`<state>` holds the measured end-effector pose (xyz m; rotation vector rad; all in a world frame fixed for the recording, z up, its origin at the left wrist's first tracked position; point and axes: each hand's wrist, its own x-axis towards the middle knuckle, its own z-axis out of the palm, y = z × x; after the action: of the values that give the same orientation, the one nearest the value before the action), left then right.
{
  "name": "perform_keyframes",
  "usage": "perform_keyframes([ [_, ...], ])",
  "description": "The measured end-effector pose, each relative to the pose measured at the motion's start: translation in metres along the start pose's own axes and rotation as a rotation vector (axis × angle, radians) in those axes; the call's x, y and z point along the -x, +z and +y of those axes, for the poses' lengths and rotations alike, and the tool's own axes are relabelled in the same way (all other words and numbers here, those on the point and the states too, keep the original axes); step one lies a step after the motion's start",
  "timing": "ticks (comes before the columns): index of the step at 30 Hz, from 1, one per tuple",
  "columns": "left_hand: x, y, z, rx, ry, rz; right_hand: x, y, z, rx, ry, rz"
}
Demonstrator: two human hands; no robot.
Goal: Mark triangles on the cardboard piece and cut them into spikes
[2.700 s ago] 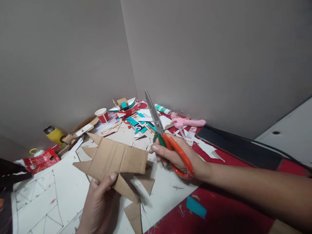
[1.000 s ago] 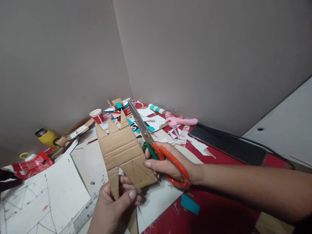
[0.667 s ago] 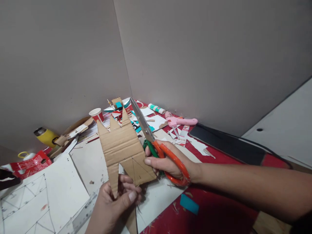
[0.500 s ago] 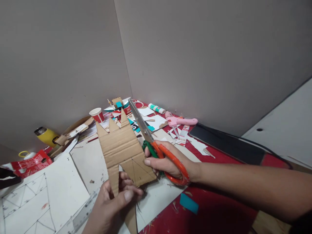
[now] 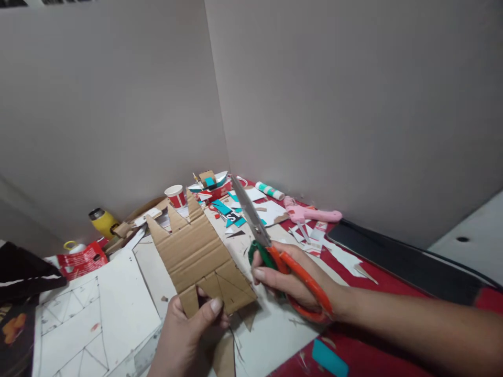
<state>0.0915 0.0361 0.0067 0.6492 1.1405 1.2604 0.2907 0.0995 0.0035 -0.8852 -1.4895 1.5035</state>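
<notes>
My left hand [image 5: 196,324] pinches the lower edge of a brown cardboard piece [image 5: 200,246], thumb in front and fingers behind. Pointed teeth rise from its far edge, and pencil lines mark its lower right part. In my right hand [image 5: 291,277] are scissors [image 5: 255,225] with one orange and one green handle. Their blades look closed and point up and away, just right of the cardboard and apart from it. A cardboard strip [image 5: 225,356] lies below my left hand.
A white sheet with drawn triangles [image 5: 129,303] lies at left. Farther back are a yellow bottle [image 5: 102,222], a paper cup [image 5: 175,196], a pink glue gun [image 5: 310,213] and a glue stick [image 5: 269,190]. A dark flat device [image 5: 385,256] lies right; a teal scrap [image 5: 329,358] lies in front.
My right hand has let go of the cardboard's edge and moved right with the scissors. My left hand has shifted its grip higher on the cardboard. The camera view has turned slightly.
</notes>
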Motion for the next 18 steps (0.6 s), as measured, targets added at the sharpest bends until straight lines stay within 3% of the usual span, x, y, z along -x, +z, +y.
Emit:
perform_keyframes([
  [7, -0.01, -0.006, 0.0, -0.052, 0.168, 0.103, -0.001, -0.005, 0.005, 0.042, -0.012, 0.014],
  [12, -0.013, -0.009, 0.0, -0.15, 0.282, 0.102, 0.001, -0.003, 0.007, 0.145, -0.104, -0.007],
  [18, -0.013, -0.012, 0.002, -0.158, 0.277, 0.112, 0.0, -0.01, 0.009, 0.316, -0.196, -0.094],
])
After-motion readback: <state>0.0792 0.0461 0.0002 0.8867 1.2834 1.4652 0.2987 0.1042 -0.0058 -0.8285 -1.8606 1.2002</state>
